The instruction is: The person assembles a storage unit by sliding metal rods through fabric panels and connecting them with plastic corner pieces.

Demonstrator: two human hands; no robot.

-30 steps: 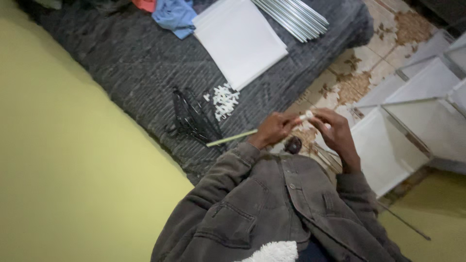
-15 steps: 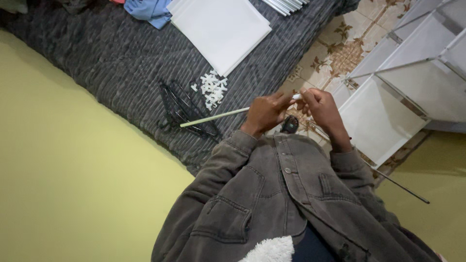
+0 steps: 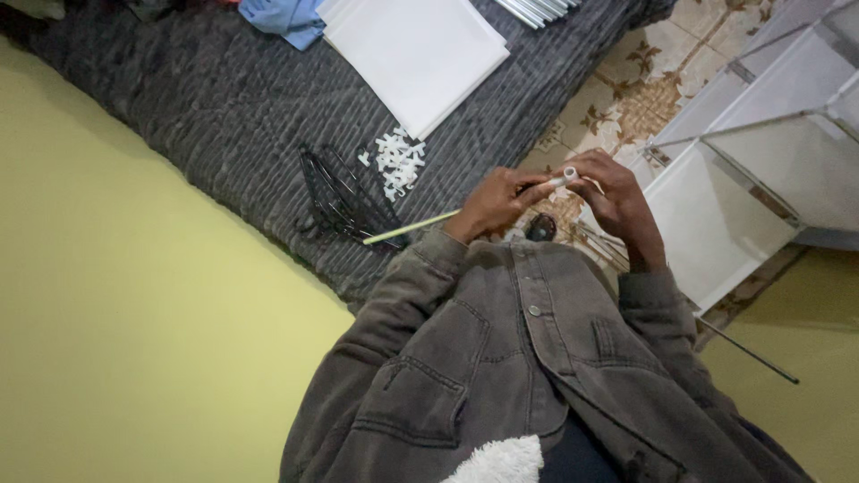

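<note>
Since half a second ago, both hands sit slightly higher over the lap, and the rod's white tip now shows clear between them. From the head camera, the left hand (image 3: 492, 204) is closed around a thin pale green rod (image 3: 412, 228), whose free end juts out leftward over the dark grey ribbed bedcover (image 3: 206, 116). The right hand (image 3: 617, 199) is curled, its fingertips pinching a small white tubular connector (image 3: 565, 175) at the rod's other end. On the bedcover lie a heap of small white connectors (image 3: 398, 161), a bundle of black wire pieces (image 3: 344, 199) and stacked white panels (image 3: 416, 54). A white panelled shelf unit (image 3: 761, 152) stands on the tiled floor (image 3: 626, 85).
</note>
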